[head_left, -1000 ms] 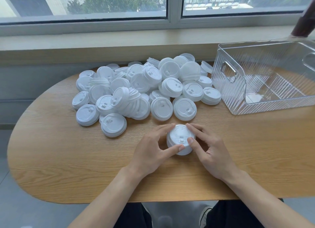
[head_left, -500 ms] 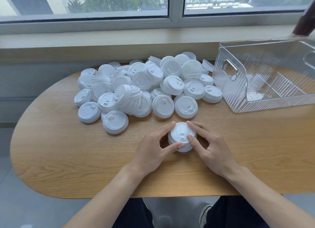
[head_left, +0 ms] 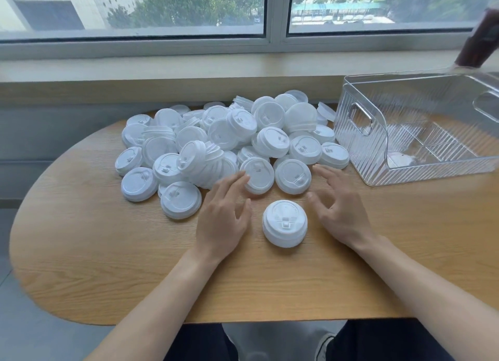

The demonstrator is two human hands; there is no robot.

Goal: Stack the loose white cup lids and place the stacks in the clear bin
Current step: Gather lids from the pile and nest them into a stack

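Now a short stack of lids (head_left: 285,223) stands on the wooden table (head_left: 81,239) between the left hand (head_left: 221,220) and right hand (head_left: 339,212), both spread wide, holding nothing. Behind lies the loose lid pile (head_left: 229,141), beside the clear bin (head_left: 421,128).

Bench (head_left: 81,252): light wood grain, rounded end, set under the window sill.
Small lid stack (head_left: 285,223): near the front edge, alone.
Lid pile (head_left: 224,141): behind the stack, spreading left.
Clear bin (head_left: 421,133): right of the pile, just beside it.
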